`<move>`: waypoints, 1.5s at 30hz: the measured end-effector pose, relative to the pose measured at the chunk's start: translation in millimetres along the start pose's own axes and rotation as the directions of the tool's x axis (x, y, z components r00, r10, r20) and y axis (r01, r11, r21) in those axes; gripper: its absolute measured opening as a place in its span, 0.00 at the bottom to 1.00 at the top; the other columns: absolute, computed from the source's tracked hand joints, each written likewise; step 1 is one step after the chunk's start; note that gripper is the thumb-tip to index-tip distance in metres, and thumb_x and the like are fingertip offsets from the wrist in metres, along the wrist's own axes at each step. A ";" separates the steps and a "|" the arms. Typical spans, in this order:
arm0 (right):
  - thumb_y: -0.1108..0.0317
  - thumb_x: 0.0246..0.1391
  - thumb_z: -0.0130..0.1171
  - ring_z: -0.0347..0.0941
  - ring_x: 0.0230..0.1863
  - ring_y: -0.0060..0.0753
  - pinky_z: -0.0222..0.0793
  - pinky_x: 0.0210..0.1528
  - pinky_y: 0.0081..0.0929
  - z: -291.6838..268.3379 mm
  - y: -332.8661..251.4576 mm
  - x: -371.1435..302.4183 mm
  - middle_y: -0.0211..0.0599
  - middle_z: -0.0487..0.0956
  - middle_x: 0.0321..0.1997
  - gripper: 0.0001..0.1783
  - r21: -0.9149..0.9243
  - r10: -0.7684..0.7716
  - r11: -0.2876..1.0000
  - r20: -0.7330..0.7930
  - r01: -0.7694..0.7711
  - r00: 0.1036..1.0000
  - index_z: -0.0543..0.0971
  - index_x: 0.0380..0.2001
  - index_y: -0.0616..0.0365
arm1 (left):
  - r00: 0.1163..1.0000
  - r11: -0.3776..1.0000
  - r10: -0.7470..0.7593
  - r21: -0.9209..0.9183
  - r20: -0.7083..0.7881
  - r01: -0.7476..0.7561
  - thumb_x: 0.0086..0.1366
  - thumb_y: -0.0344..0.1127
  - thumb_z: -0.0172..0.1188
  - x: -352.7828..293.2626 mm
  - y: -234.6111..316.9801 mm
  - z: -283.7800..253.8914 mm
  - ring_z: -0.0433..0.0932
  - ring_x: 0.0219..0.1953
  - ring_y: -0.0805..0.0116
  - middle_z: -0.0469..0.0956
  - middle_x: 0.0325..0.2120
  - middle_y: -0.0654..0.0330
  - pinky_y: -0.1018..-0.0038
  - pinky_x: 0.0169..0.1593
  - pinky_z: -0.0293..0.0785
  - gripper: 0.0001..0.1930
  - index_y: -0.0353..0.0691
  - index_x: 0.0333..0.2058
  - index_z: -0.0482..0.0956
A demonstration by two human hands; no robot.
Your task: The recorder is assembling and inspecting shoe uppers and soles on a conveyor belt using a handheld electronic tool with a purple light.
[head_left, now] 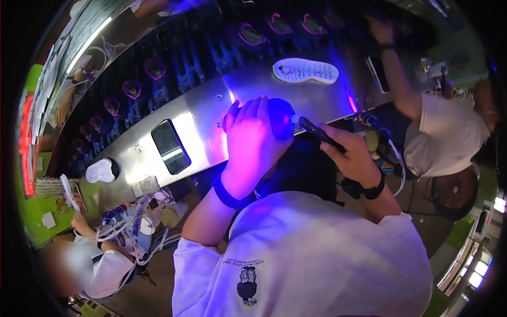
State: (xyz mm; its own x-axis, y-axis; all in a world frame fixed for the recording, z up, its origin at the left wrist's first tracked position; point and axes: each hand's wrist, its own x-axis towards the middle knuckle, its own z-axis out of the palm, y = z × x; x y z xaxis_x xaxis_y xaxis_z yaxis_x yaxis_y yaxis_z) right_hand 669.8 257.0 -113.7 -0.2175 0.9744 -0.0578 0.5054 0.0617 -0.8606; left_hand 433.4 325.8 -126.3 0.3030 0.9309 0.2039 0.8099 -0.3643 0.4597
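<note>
My left hand [249,138], lit pink and violet, is closed around a dark shoe upper [281,119] above the near edge of a metal bench. Most of that upper lies behind my fingers. In my right hand [349,150] is a black-handled brush [321,134], its pale tip against or very close to the upper's right end. Further back on the bench lies a white shoe sole [306,71], its patterned face up.
The metal bench [203,100] curves across. On it lie a phone [170,147], another white sole [100,171] and a second phone [377,74]. Beyond stands a rack of dark uppers with pink edges [252,35]. Co-workers sit at left [108,267] and right [449,129]; tubs [171,214] and hoses hang near the bench.
</note>
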 end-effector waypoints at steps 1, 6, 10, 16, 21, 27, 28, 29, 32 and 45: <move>0.74 0.59 0.64 0.81 0.42 0.43 0.75 0.48 0.31 -1.6 -2.6 8.5 0.47 0.83 0.44 0.25 -0.029 -0.012 1.000 0.016 0.012 1.000 0.77 0.60 0.56 | 1.000 1.000 -0.006 -0.019 0.019 0.007 0.44 0.49 0.78 3.5 -4.8 -1.2 0.82 0.51 0.54 0.83 0.47 0.49 0.52 0.66 0.65 0.42 0.32 0.56 0.76; 0.74 0.59 0.63 0.81 0.43 0.45 0.75 0.48 0.31 7.7 -3.5 48.3 0.47 0.83 0.43 0.25 -0.171 -0.038 0.984 0.045 0.045 0.998 0.77 0.61 0.56 | 0.998 0.997 -0.056 -0.060 -0.018 0.055 0.45 0.49 0.79 15.2 -27.4 -11.3 0.80 0.53 0.51 0.81 0.48 0.47 0.51 0.65 0.67 0.45 0.34 0.59 0.73; 0.73 0.62 0.62 0.77 0.35 0.33 0.74 0.42 0.30 37.8 24.0 61.7 0.39 0.83 0.40 0.25 0.036 -0.097 0.994 -0.050 0.099 0.994 0.75 0.63 0.59 | 0.992 1.000 -0.019 0.007 0.126 0.018 0.44 0.44 0.80 9.4 -61.1 -21.6 0.80 0.52 0.48 0.80 0.48 0.46 0.57 0.57 0.74 0.50 0.35 0.65 0.66; 0.70 0.67 0.58 0.73 0.38 0.19 0.73 0.45 0.24 37.9 27.7 62.7 0.28 0.81 0.38 0.24 0.542 0.311 0.723 0.300 -0.429 0.902 0.74 0.65 0.60 | 0.979 0.996 0.017 -0.092 0.203 0.001 0.44 0.37 0.80 -12.8 -80.5 -34.2 0.80 0.49 0.44 0.79 0.47 0.46 0.59 0.52 0.79 0.52 0.38 0.68 0.63; 0.70 0.64 0.61 0.75 0.41 0.21 0.73 0.49 0.26 7.1 2.7 75.1 0.32 0.82 0.44 0.25 0.303 0.068 0.947 0.141 -0.109 0.988 0.74 0.63 0.63 | 0.930 0.865 -0.025 -0.458 0.367 0.204 0.46 0.36 0.81 -36.2 -68.0 -38.8 0.79 0.58 0.57 0.78 0.57 0.49 0.65 0.60 0.75 0.49 0.37 0.67 0.66; 0.71 0.63 0.62 0.77 0.49 0.25 0.73 0.55 0.28 -4.6 -2.5 64.1 0.36 0.83 0.53 0.25 0.410 0.011 0.905 0.236 -0.109 0.972 0.76 0.63 0.60 | 0.876 0.607 0.082 -0.721 0.476 0.335 0.52 0.37 0.79 -35.2 -36.3 -47.0 0.80 0.55 0.64 0.80 0.54 0.55 0.65 0.60 0.75 0.47 0.36 0.67 0.64; 0.71 0.63 0.62 0.77 0.49 0.25 0.73 0.55 0.28 -6.2 -1.5 62.1 0.36 0.83 0.53 0.25 0.418 0.003 0.903 0.226 -0.100 0.974 0.76 0.63 0.60 | 0.881 0.594 0.121 -0.745 0.457 0.305 0.54 0.39 0.77 -35.9 -34.7 -45.7 0.81 0.53 0.64 0.81 0.52 0.55 0.65 0.58 0.77 0.47 0.36 0.69 0.62; 0.72 0.63 0.62 0.76 0.47 0.24 0.73 0.54 0.27 -8.4 1.1 59.8 0.35 0.83 0.51 0.25 0.448 0.023 0.883 0.259 -0.142 0.966 0.76 0.63 0.60 | 0.865 0.569 0.107 -0.744 0.490 0.350 0.54 0.37 0.77 -36.5 -32.2 -46.0 0.80 0.54 0.66 0.81 0.53 0.56 0.66 0.59 0.76 0.45 0.35 0.68 0.63; 0.72 0.62 0.61 0.76 0.44 0.22 0.73 0.50 0.26 -11.3 14.0 51.8 0.33 0.83 0.48 0.24 0.467 0.020 0.871 0.281 -0.155 0.959 0.76 0.62 0.60 | 0.825 0.559 0.082 -0.711 0.560 0.427 0.55 0.36 0.78 -36.7 -27.2 -45.9 0.80 0.55 0.67 0.81 0.53 0.57 0.67 0.59 0.76 0.42 0.35 0.66 0.66; 0.74 0.60 0.63 0.76 0.43 0.22 0.72 0.52 0.27 11.1 44.5 13.1 0.34 0.84 0.44 0.26 0.417 0.109 0.889 0.210 -0.190 0.972 0.76 0.62 0.59 | 0.675 0.137 -0.084 -0.662 0.733 0.737 0.63 0.35 0.72 -35.1 -22.0 -19.8 0.81 0.48 0.71 0.82 0.46 0.58 0.73 0.53 0.78 0.27 0.29 0.56 0.73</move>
State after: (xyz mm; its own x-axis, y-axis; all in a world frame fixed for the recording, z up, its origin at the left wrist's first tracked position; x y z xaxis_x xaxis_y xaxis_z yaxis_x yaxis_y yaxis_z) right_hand 680.2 270.2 -158.3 -0.3312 0.9080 -0.2566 0.1420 -0.2208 -0.9649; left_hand 395.0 300.6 -126.5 0.5048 0.6777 -0.5347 0.0020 0.6185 0.7857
